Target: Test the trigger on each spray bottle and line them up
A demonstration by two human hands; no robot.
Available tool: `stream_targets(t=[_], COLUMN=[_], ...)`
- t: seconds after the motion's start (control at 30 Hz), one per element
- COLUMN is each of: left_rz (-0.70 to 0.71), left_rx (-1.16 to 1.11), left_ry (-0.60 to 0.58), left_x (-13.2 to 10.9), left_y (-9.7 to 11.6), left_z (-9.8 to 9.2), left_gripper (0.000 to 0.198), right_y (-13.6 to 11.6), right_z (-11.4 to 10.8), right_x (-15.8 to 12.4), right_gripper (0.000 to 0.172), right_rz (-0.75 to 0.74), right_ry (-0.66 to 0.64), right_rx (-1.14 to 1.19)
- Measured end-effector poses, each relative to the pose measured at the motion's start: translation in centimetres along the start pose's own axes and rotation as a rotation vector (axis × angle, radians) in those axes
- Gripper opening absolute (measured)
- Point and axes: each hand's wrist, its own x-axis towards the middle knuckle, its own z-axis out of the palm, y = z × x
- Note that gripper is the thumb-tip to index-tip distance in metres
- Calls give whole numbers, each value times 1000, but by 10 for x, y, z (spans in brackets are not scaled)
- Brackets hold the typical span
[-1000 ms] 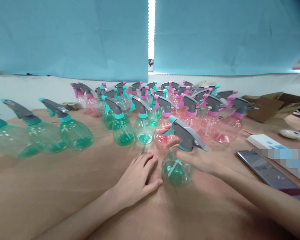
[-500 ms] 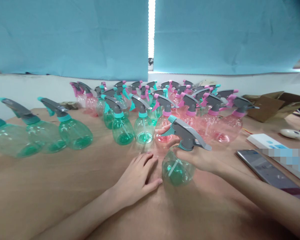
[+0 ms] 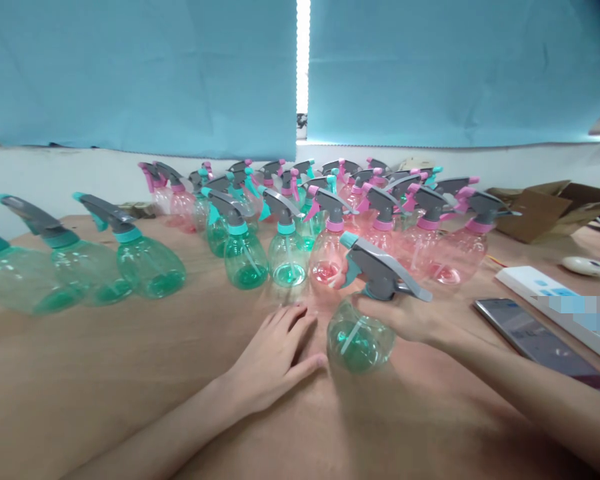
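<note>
A smartphone (image 3: 530,339) and white power strip (image 3: 553,291) lie at your right, a cardboard box (image 3: 535,212) beyond; blue blinds (image 3: 145,80) face you.

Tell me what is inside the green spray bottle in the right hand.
Inside the green spray bottle, a pale tube slants down toward the darker green bottom; whether liquid is there, I cannot tell. The right hand and gray spray head hide the tube's top.
</note>
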Motion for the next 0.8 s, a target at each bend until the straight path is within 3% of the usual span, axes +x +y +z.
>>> stream_targets(t=[0.17, 0.33, 0.47, 0.53, 0.67, 0.8], left_rz=[-4, -1, 1, -2, 1, 1], left_rx=[-4, -7, 9, 14, 18, 16], left_ry=[8, 8, 7, 4, -3, -4], left_x=[0, 0, 0, 0, 0, 0], left_y=[0, 0, 0, 0, -1, -1], left_z=[0, 0, 0, 1, 2, 2], left_gripper=[51, 51, 53, 53, 54, 53], right_y=[7, 14, 7, 1, -3, 2], right_z=[-3, -4, -2, -2, -1, -1], right_x=[-3, -4, -3, -1, 1, -1], right_gripper=[10, 38, 46, 42, 16, 12], right_rz=[16, 18, -2, -18, -40, -32], right_ry=[14, -79, -35, -16, -5, -10], right_rx=[-46, -22, -87, -119, -128, -138])
